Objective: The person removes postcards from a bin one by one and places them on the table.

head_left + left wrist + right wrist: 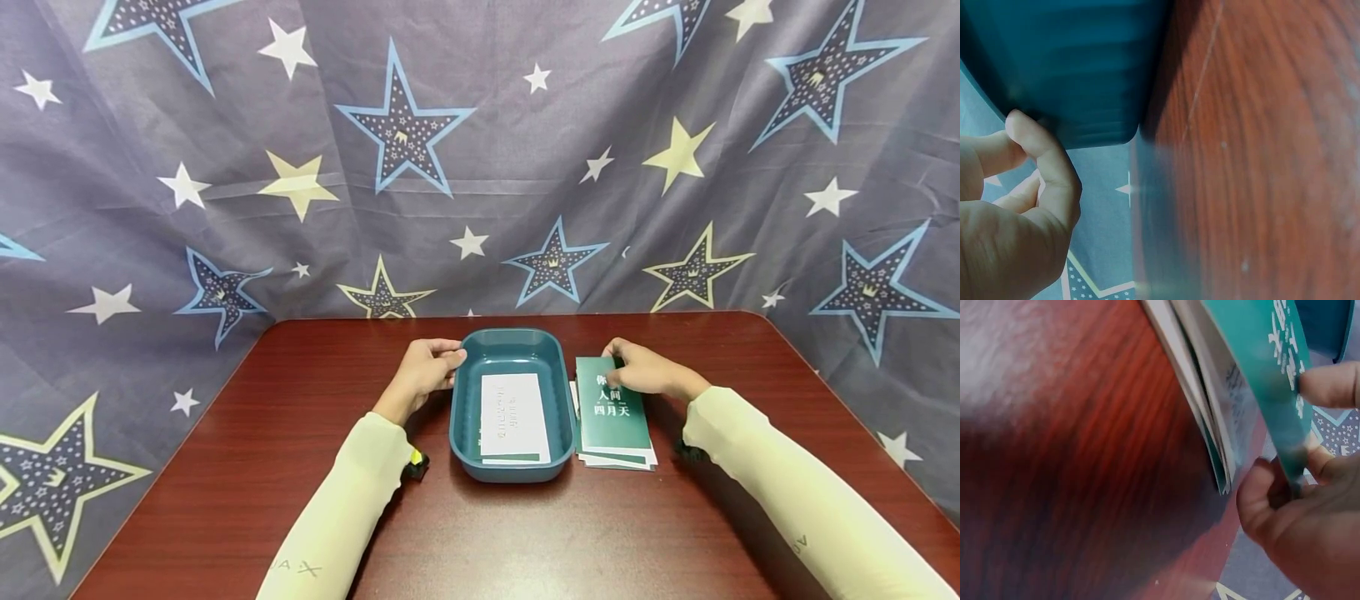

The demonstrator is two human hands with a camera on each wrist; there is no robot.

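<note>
A deep teal tray [513,475] stands mid-table with cards [517,408] inside it, a white printed side up and a green edge showing below. My left hand [429,371] pinches the tray's rim at its far left corner; the thumb presses the outside wall in the left wrist view. Right of the tray lies a stack of cards [641,465], white and green edges fanned slightly. My right hand [643,369] grips the far end of the top green card [1266,369], which has white characters. In the right wrist view this card bends up, apart from the stack below.
The reddish-brown wooden table [480,542] runs back to a grey curtain [480,225] printed with stars. A dark strap with a yellow spot [416,457] shows at the left wrist. The tray's right wall stands close beside the card stack.
</note>
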